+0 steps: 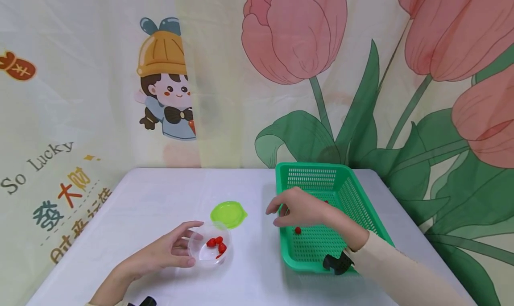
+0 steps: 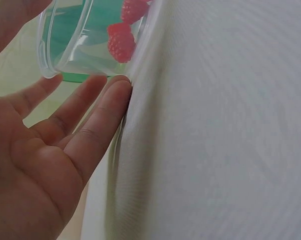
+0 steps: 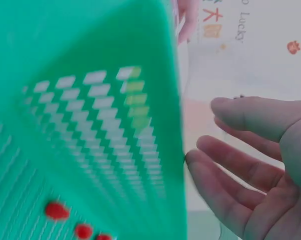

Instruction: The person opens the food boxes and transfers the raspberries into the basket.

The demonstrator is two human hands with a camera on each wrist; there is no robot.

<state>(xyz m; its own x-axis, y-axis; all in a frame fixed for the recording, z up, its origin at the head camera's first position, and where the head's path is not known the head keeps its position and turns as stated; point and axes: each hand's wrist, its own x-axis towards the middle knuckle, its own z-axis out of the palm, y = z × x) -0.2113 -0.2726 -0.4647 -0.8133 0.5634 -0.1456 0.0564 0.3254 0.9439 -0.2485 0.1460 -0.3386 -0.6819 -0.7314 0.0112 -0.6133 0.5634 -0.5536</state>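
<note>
A small clear plastic cup (image 1: 209,259) stands on the white table with several red raspberries (image 1: 222,248) inside. My left hand (image 1: 168,251) holds it from the left, thumb on one side and fingers along the other. In the left wrist view the fingertips (image 2: 121,86) rest against the cup's wall beside bumpy red raspberries (image 2: 121,44). My right hand (image 1: 299,208) hovers over the left rim of a green basket (image 1: 286,248), its fingers loosely bent with nothing between them. Several red raspberries (image 3: 57,210) lie on the basket's slotted floor, partly hidden by the right arm in the head view.
A bright green round lid (image 1: 229,214) with a small tab lies flat just behind the cup. The basket's raised walls stand along the table's right side. Behind the white table (image 1: 168,194) hangs a printed curtain with tulips.
</note>
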